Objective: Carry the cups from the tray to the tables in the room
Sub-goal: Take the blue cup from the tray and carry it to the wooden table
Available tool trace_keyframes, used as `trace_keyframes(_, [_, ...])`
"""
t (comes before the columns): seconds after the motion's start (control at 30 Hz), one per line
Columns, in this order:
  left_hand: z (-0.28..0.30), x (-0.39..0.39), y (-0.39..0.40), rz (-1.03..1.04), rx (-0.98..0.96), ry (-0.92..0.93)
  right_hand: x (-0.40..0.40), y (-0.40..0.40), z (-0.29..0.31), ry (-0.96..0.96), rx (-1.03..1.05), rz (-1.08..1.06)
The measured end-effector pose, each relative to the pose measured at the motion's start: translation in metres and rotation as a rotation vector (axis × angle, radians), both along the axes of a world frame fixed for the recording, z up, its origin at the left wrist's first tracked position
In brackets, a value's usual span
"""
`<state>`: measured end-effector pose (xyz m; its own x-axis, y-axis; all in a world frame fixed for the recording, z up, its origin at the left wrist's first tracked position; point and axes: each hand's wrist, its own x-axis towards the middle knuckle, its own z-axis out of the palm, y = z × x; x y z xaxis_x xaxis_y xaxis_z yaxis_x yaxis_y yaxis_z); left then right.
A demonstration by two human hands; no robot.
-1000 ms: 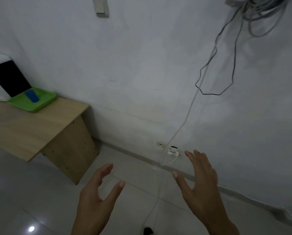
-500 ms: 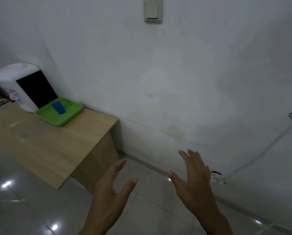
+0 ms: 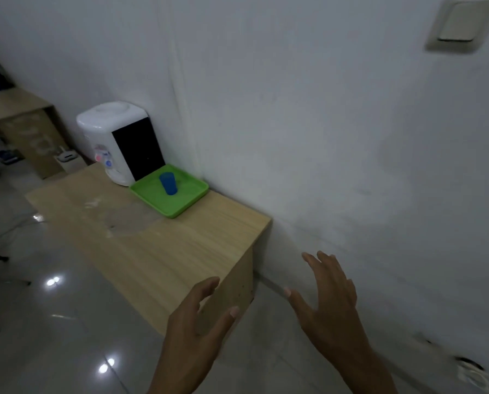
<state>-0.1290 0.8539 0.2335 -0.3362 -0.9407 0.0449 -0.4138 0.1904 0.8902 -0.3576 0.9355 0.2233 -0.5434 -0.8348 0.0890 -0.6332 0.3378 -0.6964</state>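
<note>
A single blue cup stands upright in a green tray at the back of a light wooden table, close to the white wall. Both hands hang in front of me, well short of the tray. My left hand is open and empty, fingers spread, over the table's near right corner. My right hand is open and empty too, held above the floor to the right of the table.
A white water dispenser with a black side stands just left of the tray. A second wooden desk sits at the far left. Glossy grey floor tiles lie left of the table. A wall switch is top right.
The view has swung left and come closer: the table, tray and cup have shifted toward the centre and grown larger. Both hands stay open and empty.
</note>
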Motion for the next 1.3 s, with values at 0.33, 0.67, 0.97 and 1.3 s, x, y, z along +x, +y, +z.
trace_keyframes(0.33, [-0.002, 0.147, -0.134, -0.067, 0.082, -0.038, 0.151, -0.097, -0.011, -0.116, -0.014, -0.209])
trace_keyframes(0.67, [-0.008, 0.207, -0.255, -0.152, 0.082, -0.063, 0.209, -0.201, -0.02, -0.044, 0.028, -0.238])
trace_keyframes(0.97, [-0.019, 0.226, -0.417, -0.191, 0.01, -0.137, 0.215, -0.37, -0.06, -0.026, 0.012, -0.246])
trace_keyframes(1.3, [-0.033, 0.236, -0.581, -0.134, 0.013, -0.226, 0.238, -0.536, -0.077, -0.175, -0.039, -0.151])
